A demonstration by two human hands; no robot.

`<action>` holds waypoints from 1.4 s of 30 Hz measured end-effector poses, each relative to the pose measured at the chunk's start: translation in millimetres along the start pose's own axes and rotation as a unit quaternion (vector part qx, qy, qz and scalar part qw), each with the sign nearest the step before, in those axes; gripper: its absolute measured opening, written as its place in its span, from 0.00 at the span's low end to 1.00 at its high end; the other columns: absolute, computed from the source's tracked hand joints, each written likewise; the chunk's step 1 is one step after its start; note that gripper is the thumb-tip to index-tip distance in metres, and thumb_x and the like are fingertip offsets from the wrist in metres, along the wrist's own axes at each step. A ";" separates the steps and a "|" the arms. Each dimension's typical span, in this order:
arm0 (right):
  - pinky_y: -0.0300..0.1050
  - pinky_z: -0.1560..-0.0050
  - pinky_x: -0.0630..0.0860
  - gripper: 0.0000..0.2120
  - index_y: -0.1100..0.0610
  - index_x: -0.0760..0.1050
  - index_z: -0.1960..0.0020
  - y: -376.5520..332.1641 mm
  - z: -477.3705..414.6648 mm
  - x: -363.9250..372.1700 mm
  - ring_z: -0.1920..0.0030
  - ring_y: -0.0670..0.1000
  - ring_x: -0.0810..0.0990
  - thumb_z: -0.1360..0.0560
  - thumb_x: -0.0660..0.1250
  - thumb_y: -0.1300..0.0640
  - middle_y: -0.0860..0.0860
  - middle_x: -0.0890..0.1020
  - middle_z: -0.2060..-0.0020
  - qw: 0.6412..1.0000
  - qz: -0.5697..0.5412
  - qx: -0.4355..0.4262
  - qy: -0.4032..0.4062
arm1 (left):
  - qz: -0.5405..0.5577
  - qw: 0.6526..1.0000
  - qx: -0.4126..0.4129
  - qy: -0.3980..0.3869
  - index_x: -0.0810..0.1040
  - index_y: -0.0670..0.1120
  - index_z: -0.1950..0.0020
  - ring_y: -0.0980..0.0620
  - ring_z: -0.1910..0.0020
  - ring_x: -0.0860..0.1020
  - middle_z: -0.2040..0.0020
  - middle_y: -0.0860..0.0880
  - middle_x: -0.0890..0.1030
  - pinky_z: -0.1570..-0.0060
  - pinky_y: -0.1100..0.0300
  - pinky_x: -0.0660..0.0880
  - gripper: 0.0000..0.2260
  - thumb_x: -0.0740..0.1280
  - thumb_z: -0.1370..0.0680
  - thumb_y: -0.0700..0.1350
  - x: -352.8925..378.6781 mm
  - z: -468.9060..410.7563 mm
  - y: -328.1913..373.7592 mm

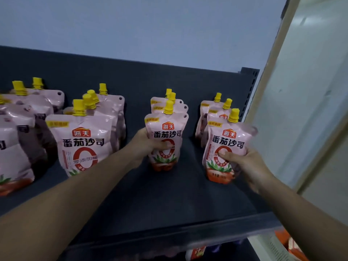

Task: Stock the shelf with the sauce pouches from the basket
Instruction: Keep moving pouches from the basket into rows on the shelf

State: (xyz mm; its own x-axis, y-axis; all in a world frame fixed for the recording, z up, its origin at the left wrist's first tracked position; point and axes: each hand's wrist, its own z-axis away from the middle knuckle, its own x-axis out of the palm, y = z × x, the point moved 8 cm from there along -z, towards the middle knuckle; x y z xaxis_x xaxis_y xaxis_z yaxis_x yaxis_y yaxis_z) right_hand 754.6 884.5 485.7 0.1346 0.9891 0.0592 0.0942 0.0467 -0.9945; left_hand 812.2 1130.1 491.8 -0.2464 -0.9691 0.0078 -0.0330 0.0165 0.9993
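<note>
middle pouch in left grip, end pouch in right grip

Each pink pouch reads 海天, 番茄沙司 (plus a big 0).

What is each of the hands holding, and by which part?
The left hand grips the middle front pouch around its mid-body. The right hand grips the right front pouch around its mid-body, thumb on the label.
</note>
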 end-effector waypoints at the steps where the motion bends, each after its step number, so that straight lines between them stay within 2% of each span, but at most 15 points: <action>1: 0.42 0.68 0.80 0.17 0.58 0.78 0.49 0.8 -4.4 -2.0 0.63 0.49 0.85 0.38 0.72 0.63 0.49 0.86 0.63 1.000 -0.003 0.001 -0.007 | -0.005 1.000 -0.001 -0.002 0.79 0.46 0.48 0.55 0.54 0.83 0.53 0.50 0.84 0.57 0.60 0.77 0.18 0.71 0.33 0.29 1.2 -3.2 0.2; 4: 0.42 0.68 0.81 0.18 0.58 0.77 0.48 0.8 -17.3 -7.1 0.61 0.50 0.86 0.38 0.73 0.64 0.50 0.86 0.61 1.000 -0.012 0.005 -0.027 | -0.007 1.000 -0.018 0.006 0.79 0.47 0.49 0.52 0.50 0.81 0.52 0.49 0.84 0.52 0.57 0.77 0.18 0.72 0.33 0.30 0.4 -9.2 -4.9; 9: 0.44 0.62 0.82 0.36 0.59 0.77 0.43 1.1 -39.4 -13.3 0.55 0.52 0.85 0.51 0.80 0.56 0.52 0.86 0.55 0.997 -0.007 0.006 -0.072 | -0.015 0.999 -0.030 0.019 0.79 0.50 0.51 0.54 0.52 0.81 0.58 0.54 0.86 0.53 0.59 0.76 0.17 0.71 0.33 0.31 -3.5 -4.1 -9.8; 13: 0.50 0.52 0.80 0.43 0.53 0.79 0.47 6.7 -51.7 -16.3 0.50 0.52 0.84 0.62 0.84 0.47 0.52 0.85 0.51 0.993 -0.006 0.009 -0.118 | -0.034 0.998 -0.036 0.035 0.76 0.48 0.40 0.50 0.47 0.81 0.49 0.49 0.85 0.49 0.57 0.78 0.23 0.70 0.32 0.30 -11.0 7.3 -10.3; 17: 0.53 0.46 0.77 0.35 0.46 0.77 0.48 11.1 -49.5 -20.5 0.50 0.48 0.84 0.55 0.83 0.48 0.47 0.85 0.51 0.984 0.055 0.007 -0.170 | -0.094 0.986 -0.059 0.125 0.68 0.43 0.32 0.53 0.47 0.78 0.42 0.47 0.79 0.53 0.67 0.77 0.29 0.73 0.31 0.35 -21.0 33.0 -14.2; 19: 0.47 0.47 0.79 0.34 0.45 0.77 0.48 15.2 -44.9 -21.4 0.48 0.48 0.83 0.53 0.82 0.48 0.46 0.85 0.51 0.975 0.090 0.012 -0.204 | -0.109 0.974 -0.088 0.179 0.63 0.44 0.28 0.52 0.42 0.74 0.37 0.49 0.74 0.45 0.62 0.71 0.34 0.74 0.31 0.42 -23.7 51.8 -21.9; 22: 0.45 0.45 0.77 0.22 0.45 0.74 0.49 20.8 -46.5 -26.3 0.45 0.48 0.80 0.39 0.76 0.61 0.47 0.83 0.51 0.968 0.130 0.030 -0.211 | -0.065 0.960 -0.113 0.248 0.61 0.47 0.29 0.50 0.41 0.70 0.36 0.49 0.69 0.44 0.58 0.68 0.42 0.79 0.37 0.45 -19.1 78.6 -40.5; 25: 0.51 0.39 0.75 0.20 0.48 0.75 0.47 19.7 -50.5 -26.5 0.44 0.49 0.81 0.34 0.73 0.65 0.49 0.83 0.47 0.964 0.166 0.026 -0.207 | -0.015 0.948 -0.050 0.313 0.67 0.49 0.41 0.49 0.50 0.73 0.46 0.47 0.72 0.56 0.58 0.71 0.29 0.76 0.39 0.41 -3.0 95.7 -37.4; 27: 0.46 0.45 0.79 0.18 0.51 0.76 0.47 19.0 -50.2 -24.6 0.48 0.48 0.83 0.33 0.72 0.66 0.50 0.84 0.48 0.971 0.134 0.023 -0.195 | -0.025 0.963 0.014 0.268 0.73 0.52 0.54 0.50 0.59 0.71 0.58 0.48 0.72 0.64 0.61 0.68 0.17 0.72 0.33 0.34 22.9 89.0 -28.1; 29: 0.39 0.57 0.81 0.16 0.53 0.77 0.47 18.0 -47.9 -21.5 0.53 0.46 0.84 0.33 0.71 0.65 0.50 0.85 0.53 0.981 0.083 0.026 -0.175 | -0.116 0.979 0.068 0.154 0.74 0.57 0.57 0.53 0.61 0.72 0.60 0.50 0.73 0.64 0.66 0.71 0.16 0.72 0.35 0.38 60.6 71.1 -17.2; 31: 0.38 0.61 0.81 0.14 0.55 0.78 0.47 15.9 -43.0 -15.7 0.55 0.47 0.85 0.33 0.71 0.60 0.50 0.86 0.54 0.984 0.030 0.043 -0.170 | -0.240 0.966 0.084 0.046 0.67 0.59 0.39 0.59 0.46 0.72 0.45 0.56 0.73 0.49 0.75 0.68 0.30 0.74 0.36 0.44 97.3 51.7 -11.2; 33: 0.41 0.61 0.81 0.15 0.56 0.77 0.46 14.8 -36.5 -8.5 0.54 0.49 0.85 0.32 0.69 0.56 0.51 0.86 0.53 0.980 -0.029 0.076 -0.179 | -0.285 0.954 0.089 -0.019 0.48 0.58 0.27 0.70 0.37 0.64 0.36 0.65 0.62 0.39 0.78 0.59 0.45 0.76 0.33 0.45 123.8 34.5 -8.6; 35: 0.40 0.62 0.81 0.15 0.55 0.77 0.44 11.1 -30.8 -2.7 0.54 0.49 0.85 0.30 0.67 0.55 0.51 0.86 0.53 0.976 -0.070 0.087 -0.188 | -0.268 0.954 0.128 -0.036 0.39 0.59 0.26 0.76 0.38 0.62 0.35 0.70 0.60 0.38 0.81 0.59 0.50 0.75 0.31 0.44 142.9 25.9 3.1; 38: 0.40 0.58 0.81 0.20 0.51 0.70 0.35 -1.0 -27.8 -2.4 0.49 0.47 0.83 0.27 0.65 0.54 0.50 0.82 0.44 0.979 -0.077 0.039 -0.185 | -0.165 0.973 0.162 -0.007 0.42 0.59 0.26 0.79 0.41 0.66 0.39 0.75 0.63 0.44 0.81 0.66 0.49 0.75 0.31 0.41 142.5 16.5 15.0; 42: 0.40 0.48 0.79 0.46 0.40 0.49 0.27 -23.8 -21.2 -2.4 0.40 0.40 0.76 0.33 0.74 0.59 0.39 0.70 0.36 0.961 0.050 -0.095 -0.253 | -0.125 0.978 0.164 -0.031 0.53 0.56 0.25 0.74 0.41 0.71 0.40 0.69 0.69 0.49 0.77 0.70 0.42 0.73 0.31 0.38 141.3 12.7 25.0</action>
State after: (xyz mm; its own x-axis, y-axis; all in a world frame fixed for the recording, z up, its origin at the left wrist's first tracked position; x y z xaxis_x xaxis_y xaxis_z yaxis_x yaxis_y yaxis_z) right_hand 773.0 878.1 511.1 -0.3407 0.9306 -0.1336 0.2916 -0.0305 -0.9561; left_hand 764.3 996.7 517.4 -0.2482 -0.9368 -0.2465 -0.4062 -0.1304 0.9044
